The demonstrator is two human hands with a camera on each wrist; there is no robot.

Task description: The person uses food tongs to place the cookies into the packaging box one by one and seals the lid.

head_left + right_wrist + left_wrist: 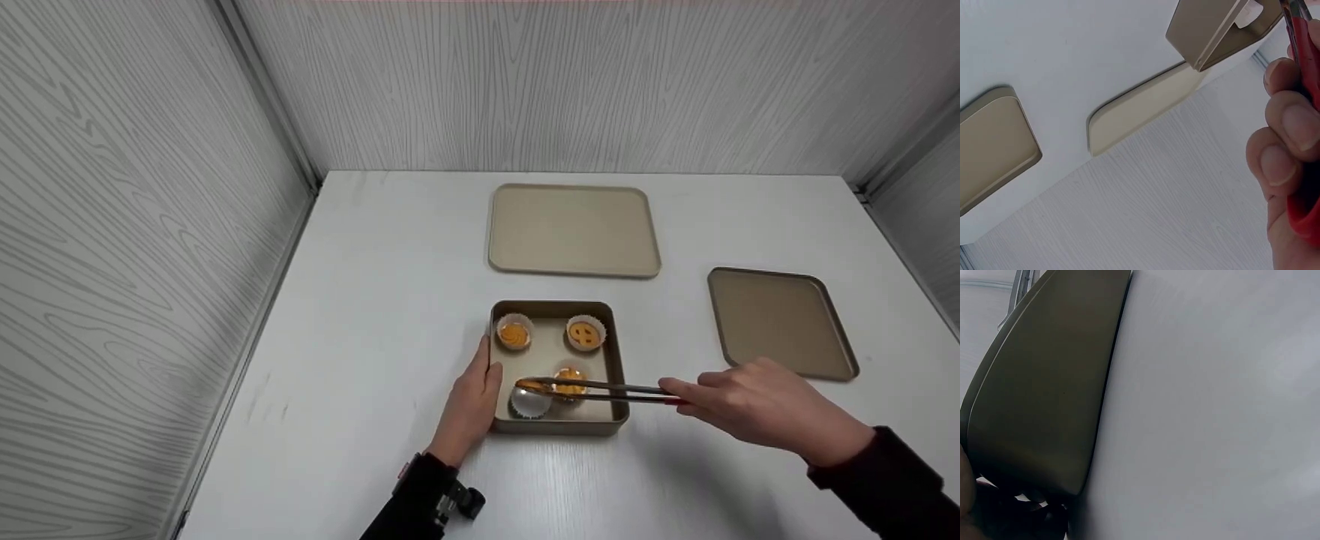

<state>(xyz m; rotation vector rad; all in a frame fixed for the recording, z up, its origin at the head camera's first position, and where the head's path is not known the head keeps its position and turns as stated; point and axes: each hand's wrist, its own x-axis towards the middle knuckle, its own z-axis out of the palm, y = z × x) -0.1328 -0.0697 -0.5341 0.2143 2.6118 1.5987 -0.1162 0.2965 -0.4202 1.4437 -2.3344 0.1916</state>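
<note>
My left hand [469, 405] grips the left wall of a deep gold-brown square baking pan [555, 428], its thumb at the rim. With my right hand [757, 409] I hold metal tongs [641, 388] with red handles [1304, 53], reaching over the pan's right wall. Their tips pinch an orange-brown cookie [532, 385] above a pale paper cup [531, 406] at the front left of the pan. Behind the tongs, partly covered, is another orange cookie [570, 373]. Two more sit in white cups at the back, a swirled cookie [514, 334] and a button-shaped cookie [584, 335].
A shallow beige rectangular tray [574, 229] lies behind the pan. A smaller brown tray [784, 319] lies to the right, just beyond my right hand. Wood-grain panels [525, 82] border the white table [375, 315] at the back and sides.
</note>
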